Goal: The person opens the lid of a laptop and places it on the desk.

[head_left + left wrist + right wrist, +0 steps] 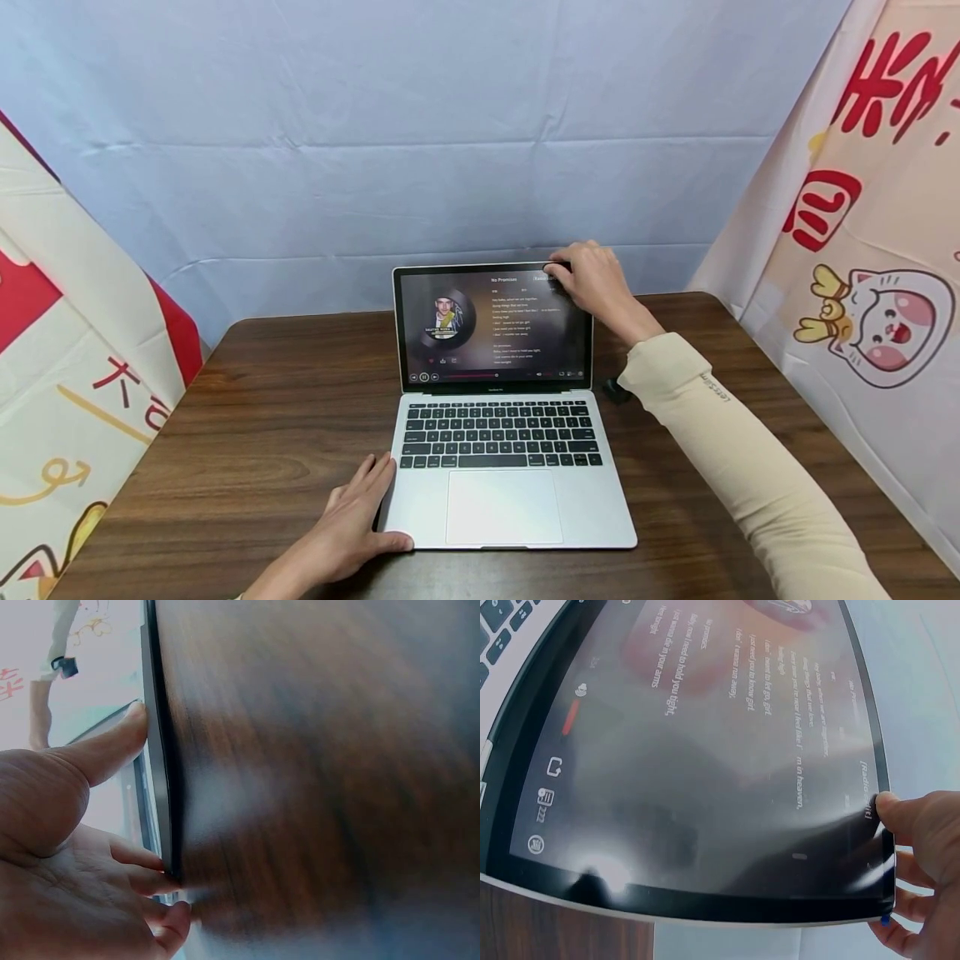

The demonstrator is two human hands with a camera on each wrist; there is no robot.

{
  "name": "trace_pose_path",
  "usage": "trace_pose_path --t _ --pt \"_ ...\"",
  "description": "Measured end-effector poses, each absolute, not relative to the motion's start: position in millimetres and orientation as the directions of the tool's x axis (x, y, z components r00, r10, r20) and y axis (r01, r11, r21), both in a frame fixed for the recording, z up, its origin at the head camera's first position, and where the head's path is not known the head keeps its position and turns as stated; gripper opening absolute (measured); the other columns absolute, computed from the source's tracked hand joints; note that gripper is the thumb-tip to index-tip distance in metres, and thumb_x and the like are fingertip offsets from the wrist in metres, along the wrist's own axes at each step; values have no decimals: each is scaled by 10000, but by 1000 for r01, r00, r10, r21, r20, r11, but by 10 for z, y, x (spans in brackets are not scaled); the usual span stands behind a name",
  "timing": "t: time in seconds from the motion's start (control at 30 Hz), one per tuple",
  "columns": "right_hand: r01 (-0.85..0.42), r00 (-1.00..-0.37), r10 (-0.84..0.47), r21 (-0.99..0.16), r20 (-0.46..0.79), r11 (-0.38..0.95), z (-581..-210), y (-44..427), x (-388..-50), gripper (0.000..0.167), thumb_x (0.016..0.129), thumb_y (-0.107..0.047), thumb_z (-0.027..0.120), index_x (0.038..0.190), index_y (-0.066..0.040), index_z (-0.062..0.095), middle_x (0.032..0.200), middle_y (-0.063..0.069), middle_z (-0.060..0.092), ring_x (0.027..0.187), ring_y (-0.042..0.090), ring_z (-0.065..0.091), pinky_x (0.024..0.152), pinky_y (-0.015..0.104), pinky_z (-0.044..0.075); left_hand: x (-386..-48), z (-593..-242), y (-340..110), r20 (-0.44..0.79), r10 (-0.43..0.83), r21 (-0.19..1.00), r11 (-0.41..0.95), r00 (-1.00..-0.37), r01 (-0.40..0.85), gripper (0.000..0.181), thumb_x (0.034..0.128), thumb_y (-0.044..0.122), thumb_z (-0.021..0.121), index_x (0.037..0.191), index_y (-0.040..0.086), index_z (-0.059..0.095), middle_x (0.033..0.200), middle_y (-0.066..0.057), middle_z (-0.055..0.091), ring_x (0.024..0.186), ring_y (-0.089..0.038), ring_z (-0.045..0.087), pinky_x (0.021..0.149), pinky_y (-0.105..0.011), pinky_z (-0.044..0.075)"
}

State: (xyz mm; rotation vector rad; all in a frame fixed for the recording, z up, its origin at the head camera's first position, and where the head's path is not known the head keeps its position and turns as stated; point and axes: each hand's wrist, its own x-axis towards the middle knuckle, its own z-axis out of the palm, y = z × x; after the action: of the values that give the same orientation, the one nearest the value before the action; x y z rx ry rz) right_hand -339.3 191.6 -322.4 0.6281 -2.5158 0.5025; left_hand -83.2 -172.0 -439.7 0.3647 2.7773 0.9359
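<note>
A silver laptop [502, 507] stands unfolded on the table, its screen [510, 333] lit with a music player, a round album picture and song lyrics. My right hand [598, 279] pinches the screen's upper right corner. In the right wrist view, the thumb [891, 814] lies on the front of the bezel and the other fingers are behind the lid. At the laptop's near left corner, my left hand [348, 521] grips the base, thumb at the front edge and fingers along the left side. The left wrist view shows the fingertips [154, 879] bent against that edge.
Dark wooden table [285, 433] lies around the laptop. A pale blue cloth [420, 150] hangs behind it. Printed cloths hang at the left [45, 400] and right [855, 250]. A small black device [617, 390] shows by the right cuff.
</note>
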Motion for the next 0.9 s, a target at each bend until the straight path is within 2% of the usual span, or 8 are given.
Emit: trace_pose_path --t 0.3,0.5,0.9 --pt "-483 -795 -300 -250 527 839 -3249 2028 -3418 228 1003 -199 697 1130 -33 789 1130 188 737 1042 414 606 911 574 463 -852 -4480 -1744 -84 300 598 778 -950 192 1073 745 377 920 1545 -87 376 1606 -277 352 1523 -463 213 1091 -675 247" --pt "-447 -818 -268 -271 509 853 -3262 2108 -3426 238 1001 -193 693 1158 -37 778 1192 188 724 1108 420 600 933 597 460 -837 -4431 -1729 -97 290 608 775 -952 175 1071 739 362 929 1541 -92 382 1607 -281 348 1524 -469 210 1092 -685 247" --pt "-396 -846 -210 -313 490 863 -3275 2251 -3433 239 992 -164 697 1174 -28 771 1210 217 706 1158 445 586 921 633 463 -822 -4404 -1718 -98 280 600 782 -955 168 1070 732 343 935 1541 -89 384 1602 -277 359 1525 -461 215 1102 -670 250"
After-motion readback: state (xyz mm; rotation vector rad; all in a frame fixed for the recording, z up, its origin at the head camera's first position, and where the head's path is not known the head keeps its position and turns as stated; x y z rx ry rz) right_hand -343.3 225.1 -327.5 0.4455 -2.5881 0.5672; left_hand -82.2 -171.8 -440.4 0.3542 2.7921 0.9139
